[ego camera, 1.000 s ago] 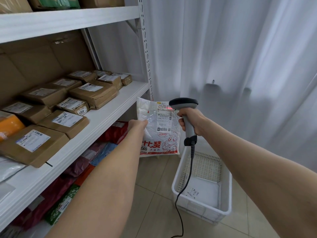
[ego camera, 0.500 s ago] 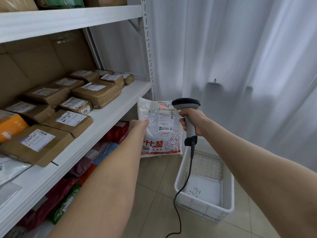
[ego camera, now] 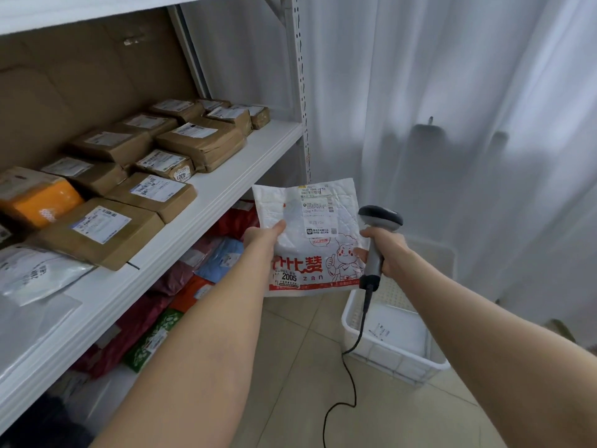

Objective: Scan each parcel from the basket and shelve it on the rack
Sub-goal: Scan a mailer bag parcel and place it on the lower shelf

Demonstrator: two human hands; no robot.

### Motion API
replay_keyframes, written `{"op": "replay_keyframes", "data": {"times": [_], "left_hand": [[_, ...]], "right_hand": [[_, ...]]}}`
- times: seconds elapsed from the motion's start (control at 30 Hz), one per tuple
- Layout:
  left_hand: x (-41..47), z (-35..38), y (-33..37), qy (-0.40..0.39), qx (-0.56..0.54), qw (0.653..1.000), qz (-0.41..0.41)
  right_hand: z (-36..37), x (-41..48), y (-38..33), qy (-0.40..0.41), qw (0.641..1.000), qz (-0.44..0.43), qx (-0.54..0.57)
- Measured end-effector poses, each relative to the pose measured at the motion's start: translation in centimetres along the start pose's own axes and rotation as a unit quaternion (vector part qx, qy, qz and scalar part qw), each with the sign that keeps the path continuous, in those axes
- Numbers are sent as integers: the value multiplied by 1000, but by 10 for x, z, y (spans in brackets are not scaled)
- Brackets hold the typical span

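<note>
A moment ago a red scan line lay across the label (ego camera: 318, 208) of the white padded parcel (ego camera: 307, 250). Now the label shows no red light, and the scanner (ego camera: 380, 218) sits just off the parcel's right edge, so we judge the scan done and shelving next. Our left hand (ego camera: 263, 236) pinches the parcel by its left edge, thumb on the front. It holds the parcel upright in the air below the front right corner of the middle shelf (ego camera: 248, 156) of the rack (ego camera: 302, 92). Our right hand (ego camera: 387, 250) is wrapped round the scanner's handle, and the cord (ego camera: 352, 349) hangs to the floor. The white basket (ego camera: 397, 358) stands on the floor below that hand. In it we see one flat white parcel (ego camera: 399, 328) lying on the bottom; whether more lie under it we cannot tell. The middle shelf carries rows of brown boxes (ego camera: 200, 143) toward its back and left. The shelf beneath is packed with coloured mailing bags (ego camera: 193, 286).
</note>
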State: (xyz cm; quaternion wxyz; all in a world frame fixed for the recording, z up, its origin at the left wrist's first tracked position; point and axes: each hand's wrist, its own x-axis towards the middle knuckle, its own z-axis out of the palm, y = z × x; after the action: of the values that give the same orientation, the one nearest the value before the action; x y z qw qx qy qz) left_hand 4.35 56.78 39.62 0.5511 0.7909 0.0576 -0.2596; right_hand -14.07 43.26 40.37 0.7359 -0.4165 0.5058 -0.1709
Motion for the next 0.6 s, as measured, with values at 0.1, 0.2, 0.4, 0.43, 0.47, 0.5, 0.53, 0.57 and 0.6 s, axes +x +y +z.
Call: {"op": "replay_keyframes", "data": {"times": [0.1,0.2,0.4,0.43,0.47,0.5,0.53,0.57,0.6], "left_hand": [[-15,-15,-19,-10,-13,1000,-18],[-36,-31,-40,0,1,999,-37],[-97,-69,-85,-64,25,993,-94],[-107,-75,-94,-87,43,989,-108],[-115,-82,-105,-103,70,984,-126],[-124,-89,-115,-112,94,979,-139],[-131,-95,-127,-113,111,976,-148],[-135,-101,-138,-108,121,975,-150],[-140,-108,-149,-95,127,977,-144]], "right_hand": [[-1,-6,24,-23,999,34,4],[-5,-13,50,-34,998,54,11],[-17,-40,104,-6,997,75,-11],[-17,-44,112,2,997,71,-11],[-17,-48,119,13,998,65,-17],[-15,-51,127,23,998,63,-23],[-13,-58,133,28,997,62,-32],[-10,-63,141,30,997,61,-38],[-6,-72,148,30,997,63,-42]]}}
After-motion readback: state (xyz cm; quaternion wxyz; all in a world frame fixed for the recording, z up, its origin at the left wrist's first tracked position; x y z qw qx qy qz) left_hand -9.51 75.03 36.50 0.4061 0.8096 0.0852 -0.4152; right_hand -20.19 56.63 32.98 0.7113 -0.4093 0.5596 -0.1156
